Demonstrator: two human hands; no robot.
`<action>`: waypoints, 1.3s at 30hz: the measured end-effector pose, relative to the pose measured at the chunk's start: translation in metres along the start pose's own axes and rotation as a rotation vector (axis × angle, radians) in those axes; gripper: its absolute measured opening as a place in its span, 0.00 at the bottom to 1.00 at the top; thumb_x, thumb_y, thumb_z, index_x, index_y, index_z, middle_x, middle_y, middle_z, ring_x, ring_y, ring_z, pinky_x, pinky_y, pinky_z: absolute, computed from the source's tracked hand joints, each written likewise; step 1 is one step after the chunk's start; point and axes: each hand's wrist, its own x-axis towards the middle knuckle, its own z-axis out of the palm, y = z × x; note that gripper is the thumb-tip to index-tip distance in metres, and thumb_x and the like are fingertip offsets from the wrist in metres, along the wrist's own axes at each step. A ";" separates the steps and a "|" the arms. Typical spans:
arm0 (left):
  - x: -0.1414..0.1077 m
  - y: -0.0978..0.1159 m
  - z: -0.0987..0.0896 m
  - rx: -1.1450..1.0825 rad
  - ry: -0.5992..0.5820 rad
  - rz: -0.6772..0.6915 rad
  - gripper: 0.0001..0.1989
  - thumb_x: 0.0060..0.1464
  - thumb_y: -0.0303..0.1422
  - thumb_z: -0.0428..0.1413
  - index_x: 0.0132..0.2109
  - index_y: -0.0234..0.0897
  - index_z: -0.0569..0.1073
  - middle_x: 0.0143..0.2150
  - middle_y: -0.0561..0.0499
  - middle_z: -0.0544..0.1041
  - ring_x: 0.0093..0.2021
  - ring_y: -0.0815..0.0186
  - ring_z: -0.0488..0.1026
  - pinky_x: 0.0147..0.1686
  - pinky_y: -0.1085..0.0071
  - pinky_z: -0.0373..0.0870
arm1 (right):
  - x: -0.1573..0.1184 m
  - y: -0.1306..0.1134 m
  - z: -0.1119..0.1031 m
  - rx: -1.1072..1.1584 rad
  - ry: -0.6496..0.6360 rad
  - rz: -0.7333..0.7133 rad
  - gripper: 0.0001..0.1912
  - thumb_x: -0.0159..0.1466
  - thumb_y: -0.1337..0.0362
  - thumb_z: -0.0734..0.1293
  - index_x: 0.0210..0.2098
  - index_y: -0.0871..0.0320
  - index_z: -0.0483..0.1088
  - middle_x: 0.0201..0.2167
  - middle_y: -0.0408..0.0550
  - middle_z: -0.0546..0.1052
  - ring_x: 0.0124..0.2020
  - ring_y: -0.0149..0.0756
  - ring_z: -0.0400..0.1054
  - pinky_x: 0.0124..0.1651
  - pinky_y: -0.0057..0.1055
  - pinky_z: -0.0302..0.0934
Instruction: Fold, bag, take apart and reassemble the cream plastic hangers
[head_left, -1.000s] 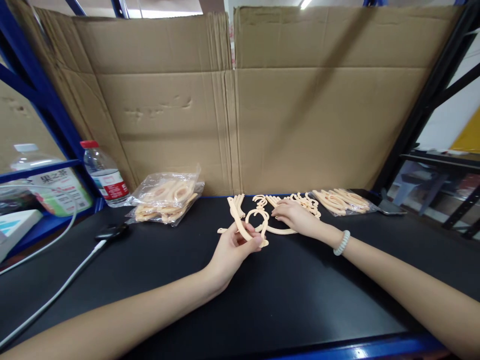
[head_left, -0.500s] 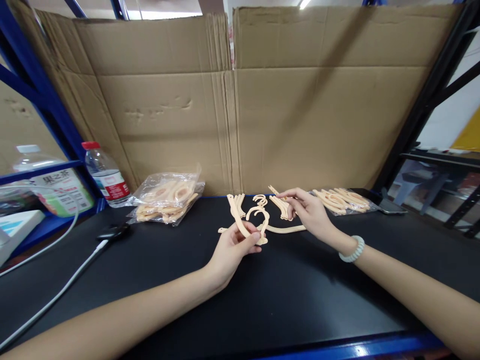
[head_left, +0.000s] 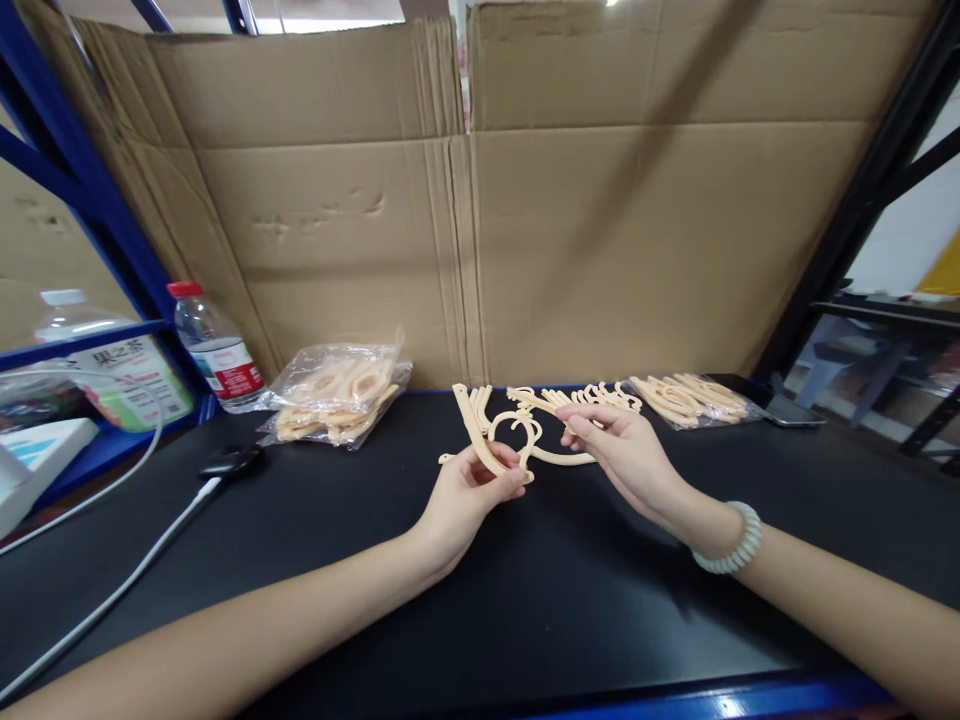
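Observation:
My left hand is closed around beige plastic hanger parts: a curved hanger arm slanting up to the left and a hook standing above the fingertips. Whether the two are joined is hidden by my fingers. My right hand pinches another hanger arm, its far end reaching left toward the hook. Behind and below lies a hanger on the black tabletop, partly covered by both hands. Loose hanger arms stand out beyond my left hand, and several small curved pieces lie beyond my right.
Clear bags of beige parts sit at left and right. A red-capped bottle, a black device with a white cable, and a phone are at the sides. Cardboard walls off the back.
My right hand has drawn nearer to me with the hanger arm, whose tip now points left toward the left hand's parts. Pieces formerly behind the right hand now show. The left hand stays nearly still.

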 end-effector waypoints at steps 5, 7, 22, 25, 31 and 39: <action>0.000 0.000 0.001 -0.006 0.025 -0.006 0.17 0.39 0.30 0.70 0.36 0.34 0.74 0.30 0.53 0.76 0.34 0.68 0.73 0.37 0.72 0.71 | -0.004 0.001 0.002 0.132 0.010 0.094 0.20 0.51 0.61 0.75 0.43 0.55 0.74 0.45 0.47 0.73 0.32 0.30 0.69 0.44 0.36 0.68; 0.000 0.000 0.000 -0.014 0.026 -0.007 0.16 0.39 0.29 0.69 0.37 0.34 0.74 0.30 0.53 0.76 0.35 0.69 0.73 0.37 0.73 0.71 | -0.005 0.001 0.002 0.213 -0.013 0.123 0.24 0.51 0.63 0.75 0.46 0.52 0.71 0.45 0.45 0.73 0.32 0.29 0.70 0.46 0.37 0.68; 0.001 -0.001 -0.002 -0.052 -0.021 -0.019 0.19 0.41 0.30 0.69 0.40 0.34 0.70 0.31 0.53 0.76 0.35 0.69 0.72 0.35 0.73 0.70 | -0.012 0.009 0.011 0.142 -0.304 0.212 0.14 0.52 0.64 0.75 0.37 0.59 0.74 0.30 0.44 0.76 0.33 0.30 0.69 0.38 0.29 0.64; 0.001 -0.001 -0.002 -0.068 -0.051 -0.006 0.18 0.42 0.29 0.68 0.37 0.34 0.68 0.30 0.53 0.76 0.34 0.70 0.71 0.36 0.73 0.68 | -0.013 0.007 0.012 0.132 -0.346 0.211 0.14 0.52 0.62 0.75 0.37 0.60 0.74 0.30 0.44 0.76 0.32 0.31 0.70 0.39 0.32 0.65; 0.000 -0.002 -0.002 -0.076 -0.065 0.017 0.17 0.42 0.28 0.67 0.34 0.35 0.65 0.29 0.54 0.75 0.32 0.71 0.70 0.37 0.72 0.67 | -0.013 0.002 0.012 0.053 -0.398 0.171 0.13 0.55 0.62 0.74 0.37 0.60 0.74 0.34 0.47 0.78 0.34 0.33 0.72 0.41 0.34 0.67; 0.000 -0.002 -0.002 -0.050 -0.084 0.038 0.16 0.43 0.26 0.66 0.32 0.35 0.65 0.29 0.55 0.74 0.33 0.68 0.72 0.39 0.70 0.67 | -0.012 0.004 0.011 0.045 -0.437 0.126 0.11 0.55 0.63 0.73 0.37 0.59 0.72 0.34 0.46 0.78 0.35 0.33 0.73 0.42 0.34 0.68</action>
